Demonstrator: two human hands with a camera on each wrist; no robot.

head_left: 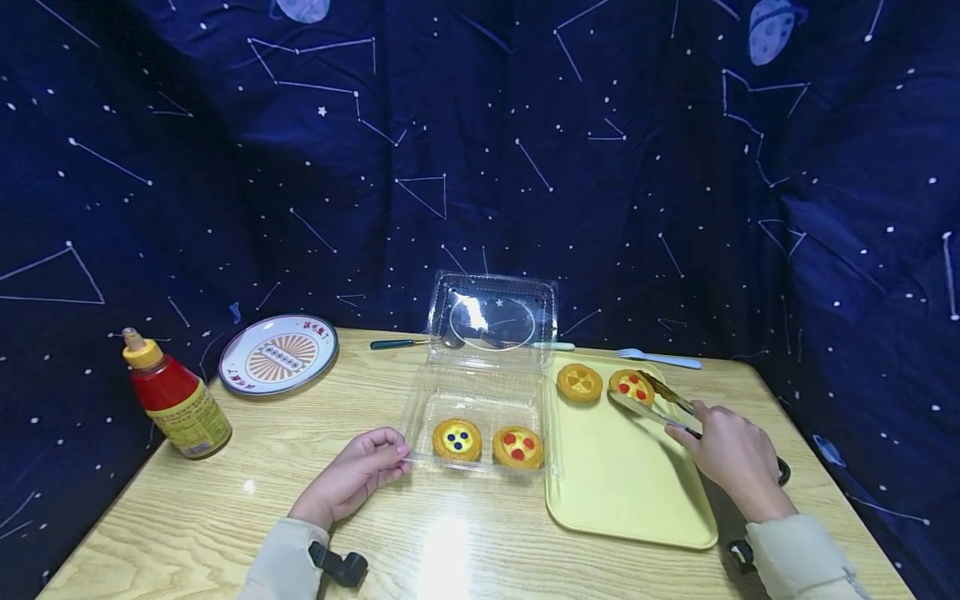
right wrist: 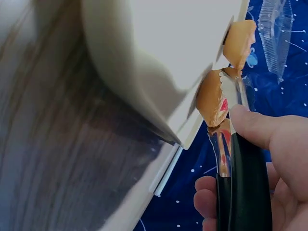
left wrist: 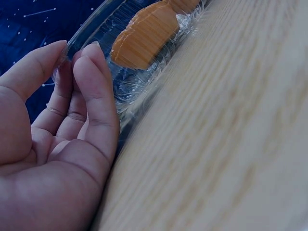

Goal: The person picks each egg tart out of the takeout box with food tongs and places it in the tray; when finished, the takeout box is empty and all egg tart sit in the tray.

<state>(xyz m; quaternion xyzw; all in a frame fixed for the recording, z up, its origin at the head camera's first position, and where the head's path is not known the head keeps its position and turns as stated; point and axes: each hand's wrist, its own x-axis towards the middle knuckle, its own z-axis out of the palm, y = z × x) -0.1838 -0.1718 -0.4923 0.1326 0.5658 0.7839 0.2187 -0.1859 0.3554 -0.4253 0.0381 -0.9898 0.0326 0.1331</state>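
Note:
My left hand [head_left: 363, 473] pinches the near left corner of a clear plastic clamshell box [head_left: 480, 400], whose lid stands open at the back. In the box sit a tart with blue dots [head_left: 457, 440] and a tart with red pieces [head_left: 518, 448]. With my right hand [head_left: 731, 454] I grip black-handled metal tongs [right wrist: 248, 178]. The tongs' tips lie on either side of another red-topped tart [right wrist: 210, 98] at the back of a pale yellow tray [head_left: 626, 483]. Left of it on the tray is a tart with an orange-brown topping [head_left: 580, 382].
A red and yellow squeeze bottle [head_left: 180, 400] stands at the far left, beside a patterned plate [head_left: 279, 354]. Along the back edge lie a blue fork [head_left: 660, 358] and a dark-handled utensil [head_left: 397, 343]. A starry dark blue curtain [head_left: 480, 150] hangs behind the table.

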